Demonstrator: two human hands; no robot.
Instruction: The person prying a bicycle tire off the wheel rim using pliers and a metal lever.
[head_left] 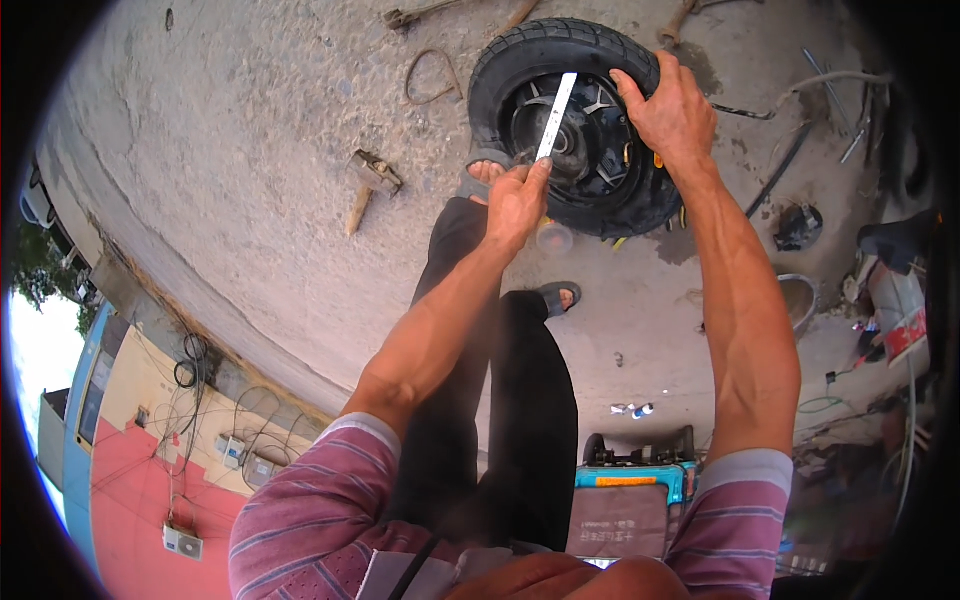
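A black scooter-type wheel with a tyre [545, 45] and a dark spoked hub lies on the ground at the far middle. My left hand [518, 205] is closed round the near end of a flat, shiny tire lever [556, 118]. The lever lies slantwise over the hub, its far tip near the inner edge of the tyre; whether it touches the rim I cannot tell. My right hand [672, 112] grips the tyre's right side, thumb on the sidewall and fingers over the tread. My sandalled foot [487, 168] is close against the wheel's left side.
A hammer [370, 183] lies on the concrete to the left, and a loop of cord [432, 78] beyond it. Rods [835, 95], a hose and a dark round part [798, 228] lie on the right. A turquoise-trimmed vehicle [625, 490] stands close by me.
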